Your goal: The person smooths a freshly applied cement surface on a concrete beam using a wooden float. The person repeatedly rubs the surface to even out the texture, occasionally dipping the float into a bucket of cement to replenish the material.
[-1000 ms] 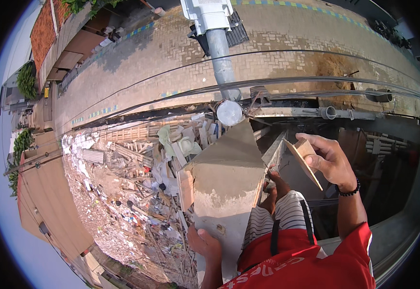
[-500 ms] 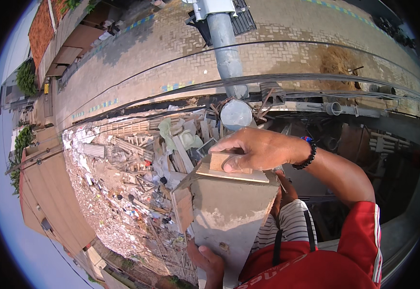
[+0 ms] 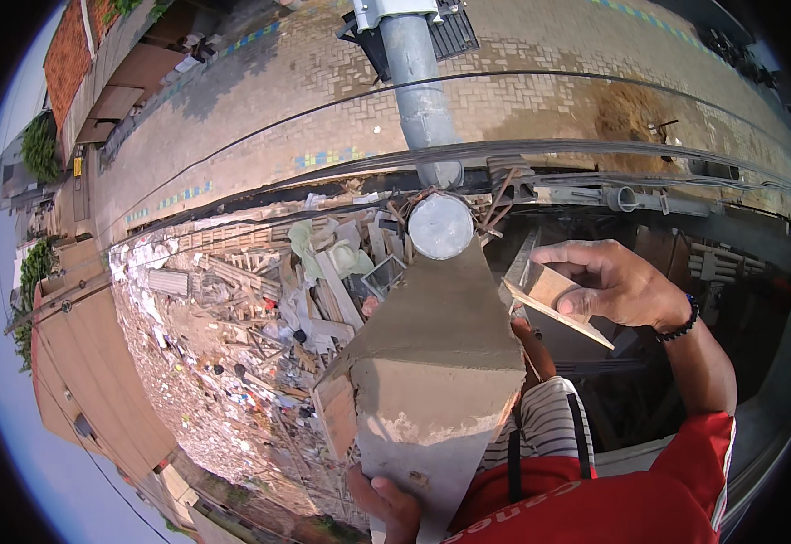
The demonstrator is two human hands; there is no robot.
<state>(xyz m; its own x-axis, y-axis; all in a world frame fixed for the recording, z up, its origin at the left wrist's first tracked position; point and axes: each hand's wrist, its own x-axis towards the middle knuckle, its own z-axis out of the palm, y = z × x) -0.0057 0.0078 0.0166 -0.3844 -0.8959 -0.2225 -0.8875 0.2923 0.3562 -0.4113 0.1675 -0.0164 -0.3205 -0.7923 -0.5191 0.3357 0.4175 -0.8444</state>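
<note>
At the near edge, pale lettering (image 3: 524,510) crosses the red shirt (image 3: 640,490). The left hand (image 3: 384,503) touches the concrete ledge (image 3: 432,390), its grip unclear. The right hand's (image 3: 631,288) fingers clasp a wooden float (image 3: 548,286), now lifted right of the mortar it covered earlier. Beyond lie rubble (image 3: 232,363) and paved street (image 3: 522,113).

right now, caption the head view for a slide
Right fingers hold a flat brown wooden float beside a tapering grey cement structure.

- Concrete ledge (image 3: 405,449) — bare, pale grey at near end.
- Grey-brown mortar (image 3: 432,308) on it — smooth on top, ragged near edge.
- Left hand (image 3: 386,503) at its left edge.
</note>
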